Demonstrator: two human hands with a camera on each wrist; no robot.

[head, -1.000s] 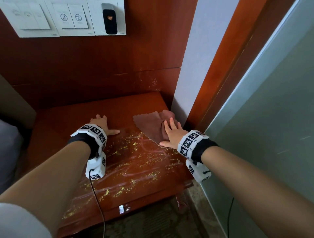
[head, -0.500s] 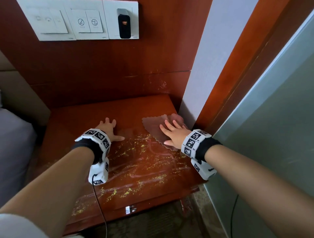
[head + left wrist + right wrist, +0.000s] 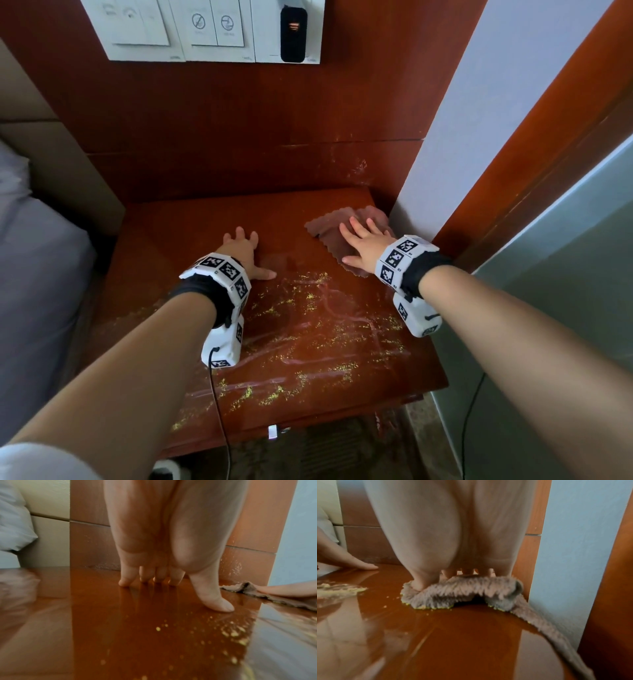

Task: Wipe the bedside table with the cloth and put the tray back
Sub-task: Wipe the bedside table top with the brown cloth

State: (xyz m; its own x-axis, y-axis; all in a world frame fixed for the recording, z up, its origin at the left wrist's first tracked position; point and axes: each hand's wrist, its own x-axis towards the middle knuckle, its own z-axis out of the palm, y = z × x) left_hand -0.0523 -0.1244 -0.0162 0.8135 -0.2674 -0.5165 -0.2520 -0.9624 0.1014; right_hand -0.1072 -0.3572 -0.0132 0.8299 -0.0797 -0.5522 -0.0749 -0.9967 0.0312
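Note:
The glossy red-brown bedside table (image 3: 191, 240) (image 3: 102, 628) (image 3: 462, 635) carries yellow crumbs (image 3: 308, 329) and smeared streaks over its front half. A brownish-grey fluffy cloth (image 3: 329, 233) (image 3: 464, 593) (image 3: 274, 599) lies at the back right corner against the wall. My right hand (image 3: 363, 240) (image 3: 453, 534) presses flat on the cloth with straight fingers. My left hand (image 3: 243, 250) (image 3: 163, 547) rests flat on the bare tabletop at the middle, fingers spread, thumb pointing right. No tray is in view.
A white switch panel (image 3: 202, 31) with a black card holder (image 3: 293, 34) hangs on the wooden wall above. A bed with a grey sheet (image 3: 30, 274) stands at the left. A pale wall (image 3: 479, 120) and wooden door frame (image 3: 548, 137) close the right side.
My right hand has slid the cloth a little farther back toward the corner, fingers spreading over it. The left hand stays planted on the table.

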